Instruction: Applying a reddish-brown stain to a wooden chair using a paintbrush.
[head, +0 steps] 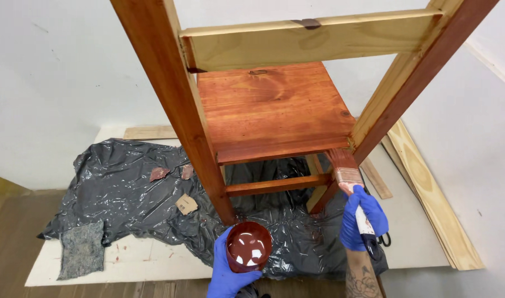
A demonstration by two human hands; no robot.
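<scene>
A wooden chair (274, 110) stands on black plastic sheeting (125, 193); its seat and left back post are stained red-brown, while the top rail and part of the right post are bare pale wood. My left hand (225, 270), in a blue glove, holds a small round cup of red-brown stain (248, 246) below the seat. My right hand (363, 218), also gloved in blue, grips a flat paintbrush (345, 168). The bristles touch the right post where it meets the seat's edge.
A grey cloth (82, 249) lies on the white floor board (136, 259) at the left. Small sandpaper pieces (186, 204) rest on the plastic. Pale wooden planks (429, 187) lean along the white wall at the right.
</scene>
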